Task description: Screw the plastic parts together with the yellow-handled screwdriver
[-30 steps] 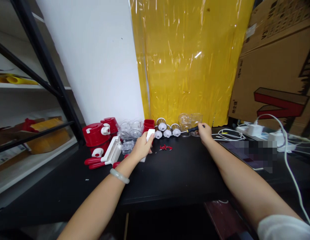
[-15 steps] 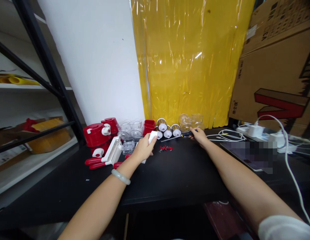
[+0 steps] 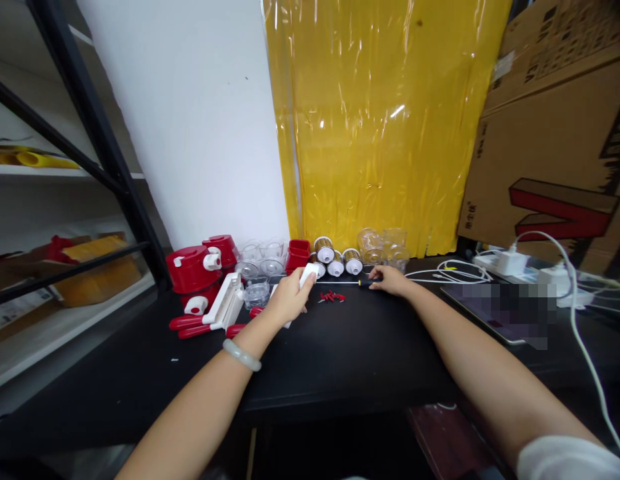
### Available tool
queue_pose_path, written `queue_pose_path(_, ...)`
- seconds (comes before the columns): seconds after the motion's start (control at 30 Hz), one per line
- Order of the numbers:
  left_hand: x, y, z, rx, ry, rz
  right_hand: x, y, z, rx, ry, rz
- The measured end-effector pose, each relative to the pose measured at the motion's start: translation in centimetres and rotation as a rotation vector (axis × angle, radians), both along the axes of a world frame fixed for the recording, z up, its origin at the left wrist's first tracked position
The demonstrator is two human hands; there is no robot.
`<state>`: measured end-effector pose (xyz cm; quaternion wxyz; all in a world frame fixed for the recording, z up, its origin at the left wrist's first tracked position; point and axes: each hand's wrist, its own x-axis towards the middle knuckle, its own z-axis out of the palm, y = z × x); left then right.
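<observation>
My left hand (image 3: 289, 296) is closed round a white part (image 3: 307, 274), whose top end sticks out past the thumb. At the right, my right hand (image 3: 389, 280) has its fingers round the dark handle of a screwdriver (image 3: 367, 283). The screwdriver lies low along the black table (image 3: 360, 347), its thin shaft pointing left. Between my hands is a small pile of red screws or clips (image 3: 331, 297). Just behind it, several metal-and-white cylinders (image 3: 335, 268) are stacked. A red cup-like part (image 3: 297, 253) stands to their left.
Red housings (image 3: 193, 270), a white press with red handles (image 3: 225, 303) and clear cups (image 3: 257, 293) are at the left. More clear cups (image 3: 383, 247) stand at the back. White cables (image 3: 455, 270), chargers (image 3: 513, 261) and a tablet (image 3: 490, 310) lie right, below a large carton (image 3: 550, 153).
My right hand has moved slightly left and down with the screwdriver, which now lies more level and closer to the table. My left hand has barely moved.
</observation>
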<state>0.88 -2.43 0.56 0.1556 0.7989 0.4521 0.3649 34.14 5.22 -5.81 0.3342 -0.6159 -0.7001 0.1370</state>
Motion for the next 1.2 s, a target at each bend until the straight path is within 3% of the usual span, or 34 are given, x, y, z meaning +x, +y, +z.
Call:
queue_pose_path(0.17, 0.0, -0.2, 0.2, 0.046, 0.024, -0.026, -0.5, -0.8, 1.3, 0.089, -0.039, -0.032)
queue_pose_path(0.3, 0.0, -0.7, 0.4, 0.166, -0.001, -0.081, -2.6, -2.1, 3.1, 0.197, 0.161, 0.038)
queue_pose_path(0.53, -0.5, -0.7, 0.4, 0.407, -0.141, -0.128, -11.7, -5.7, 7.0, 0.051, 0.565, 0.663)
queue_pose_path(0.63, -0.9, -0.4, 0.3, 0.531, -0.159, -0.114, -15.6, -7.5, 8.5, -0.046, 0.745, 0.834)
queue_pose_path(0.73, -1.3, -0.3, 0.3, 0.65, -0.208, -0.118, -18.3, -8.9, 8.7, -0.032, 0.93, 0.823)
queue_pose_path(0.9, -1.4, -0.5, 0.4, 0.73, -0.048, -0.076, -19.4, -9.9, 6.8, 0.023, 1.012, 0.756)
queue_pose_path(1.03, -1.1, -0.7, 0.3, 0.697, 0.074, -0.062, -19.0, -10.0, 5.6, 0.063, 1.04, 0.699)
queue_pose_path(1.2, -0.8, -0.8, 0.4, 0.652, 0.103, -0.012, -19.1, -9.6, 5.6, 0.047, 1.074, 0.695)
